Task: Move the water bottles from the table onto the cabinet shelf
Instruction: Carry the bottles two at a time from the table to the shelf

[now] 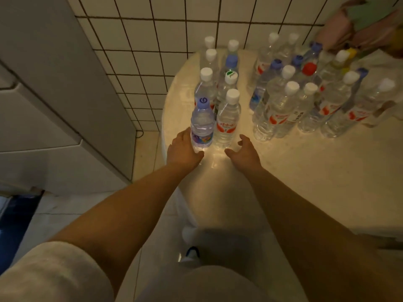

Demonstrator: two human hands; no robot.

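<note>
Neither hand grips anything: left hand (pixel 182 149) lies spread against the base of the purple-capped bottle (pixel 202 125), right hand (pixel 244 152) spread just beside the white-capped, red-labelled bottle (pixel 227 120). Both bottles stand upright at the near end of a double row on the cream table (pixel 305 166). Farther bottles blur together before the white tiled wall (pixel 152 40); the pink object at the top right is cut off.

bottles (pixel 226 118) on table (pixel 305 171) | cabinet (pixel 54 94) left of table

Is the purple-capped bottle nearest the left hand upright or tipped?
Upright: the purple-capped bottle stands base-down on the table, cap on top.
</note>
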